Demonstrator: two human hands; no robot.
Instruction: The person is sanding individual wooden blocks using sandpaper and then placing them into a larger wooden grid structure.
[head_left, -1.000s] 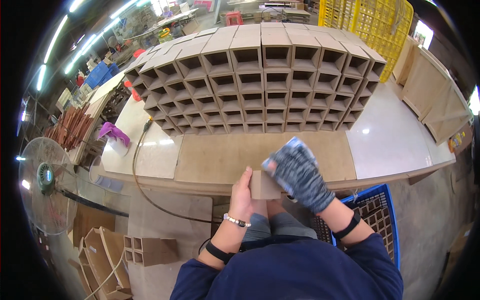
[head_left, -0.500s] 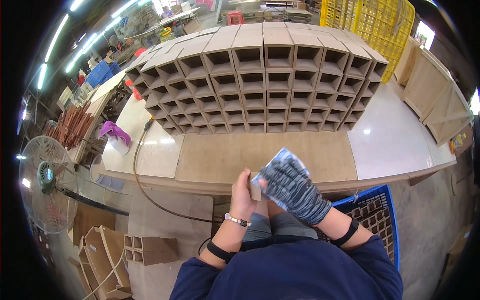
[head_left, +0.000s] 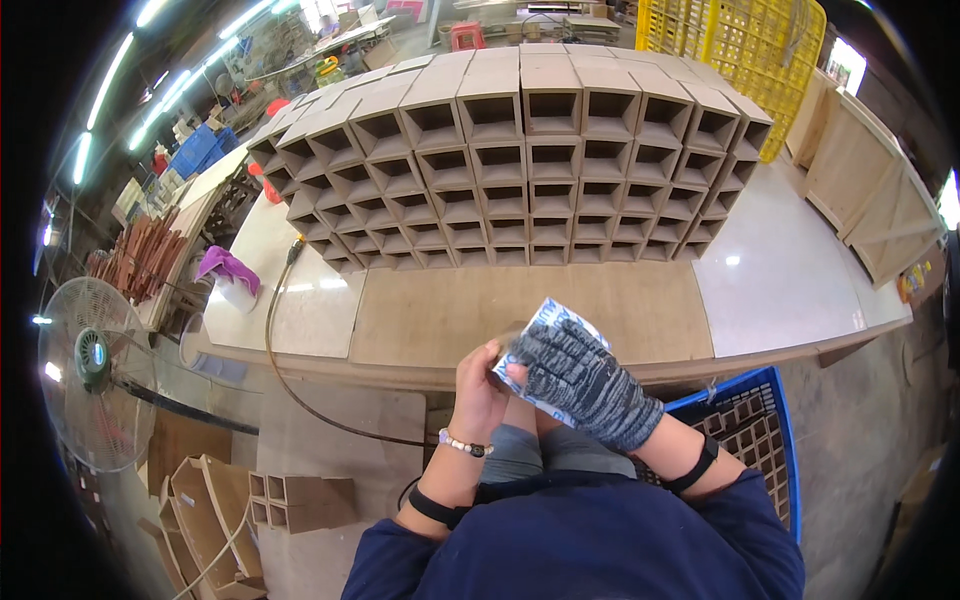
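Observation:
My right hand (head_left: 585, 385), in a grey-black knitted glove with the thumb tip bare, is closed on a sheet of sandpaper (head_left: 550, 312) with a blue-and-white printed back. The sheet lies under its fingers and palm. My bare left hand (head_left: 480, 390) is closed beside it, fingers curled around a small brown wooden piece (head_left: 513, 336). Most of that piece is hidden behind the sheet and the fingers, so its full shape does not show. Both hands meet just over the table's near edge, above my lap.
Open-ended square wooden boxes (head_left: 500, 160) stand stacked in rows across the table (head_left: 530, 310). A blue crate (head_left: 790, 450) holding similar pieces is at my lower right. A hose (head_left: 300, 392) hangs over the edge at left. A fan (head_left: 92, 350) and several loose boxes (head_left: 305, 500) stand lower left.
The sheet and my right hand have shifted slightly left and turned over the wooden piece. My left hand has tilted, and less of the piece's pale face shows.

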